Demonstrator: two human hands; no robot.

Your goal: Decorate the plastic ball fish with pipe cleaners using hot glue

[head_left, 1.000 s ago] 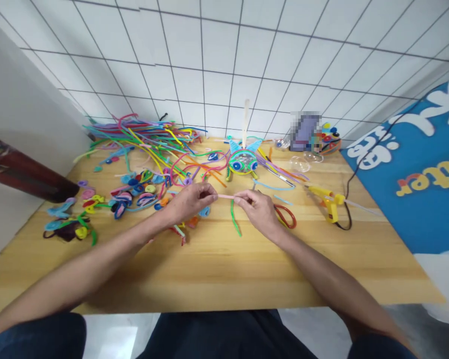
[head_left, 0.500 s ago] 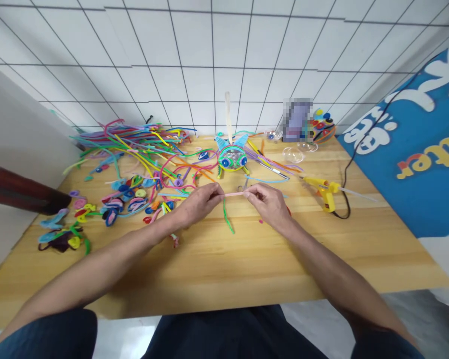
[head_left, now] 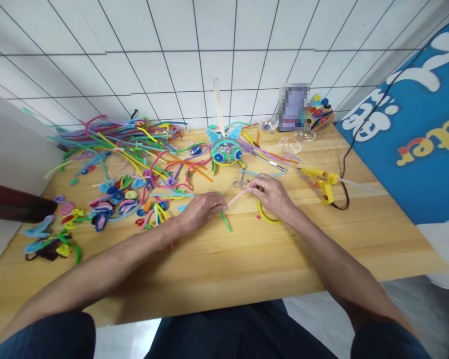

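One thin, pale pink stem (head_left: 238, 198) spans the gap between the two hands, over the middle of the tabletop (head_left: 224, 279). It looks straight and slants up toward the right hand (head_left: 268, 195), whose thumb and fingertips are pinched together on its far end; the left hand (head_left: 202, 212) has its fingers drawn closed on the near end. Both tips disappear into the fingers, so its full length cannot be told. A green stem (head_left: 226, 222) passes under the left fingertips; whether that hand also grips it is unclear. A yellow loop (head_left: 269, 218) is partly covered by the right hand.

Just beyond are scissors (head_left: 242, 180) and a big-eyed figure (head_left: 226, 151) with blue ears and a pale stick rising behind it. To the right rests a yellow glue gun (head_left: 323, 183); clear domes (head_left: 290, 145) stand farther back, near an upright object (head_left: 295, 107) blurred into blocks. Leftward, a heap of bright stems (head_left: 115, 133) and many small coiled pieces (head_left: 114, 199) tangle together, hard to separate.

The tabletop is pale, grained wood, against a white wall (head_left: 179, 65) lined in dark squares. A blue panel (head_left: 404, 169) with cut-off lettering fills the right side; a dark red cylinder (head_left: 15, 202) is cropped at left.
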